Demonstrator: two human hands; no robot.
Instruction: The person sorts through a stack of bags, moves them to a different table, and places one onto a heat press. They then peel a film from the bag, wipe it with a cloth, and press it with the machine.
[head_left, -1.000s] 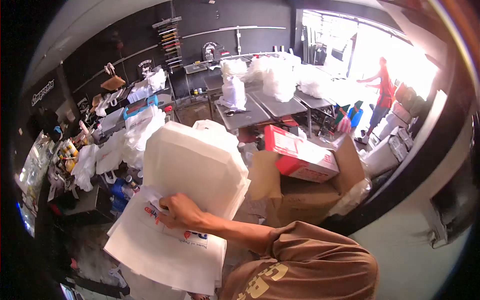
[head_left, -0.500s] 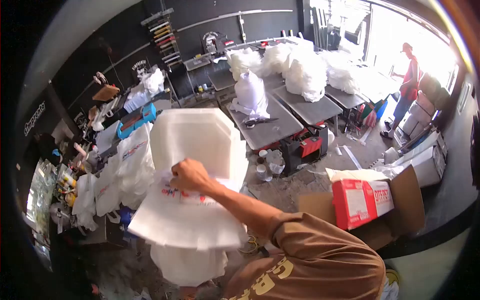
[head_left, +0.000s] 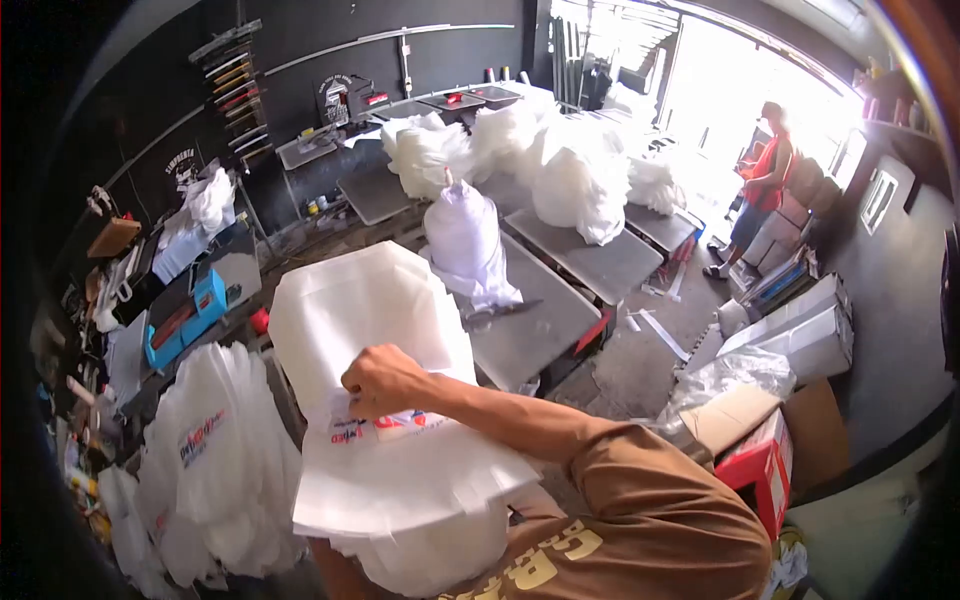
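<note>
Fingers of the right hand (head_left: pixel 385 382) curl shut, knuckles up, pinching the top sheets of a stack of white printed bags (head_left: pixel 395 455) where the upper sheets fold back above the red-and-blue print. That stack sits in front of the person's chest, and what carries it is hidden beneath it. Nothing shows of the left hand, and the fingertips themselves are tucked out of sight under the raised bags.
</note>
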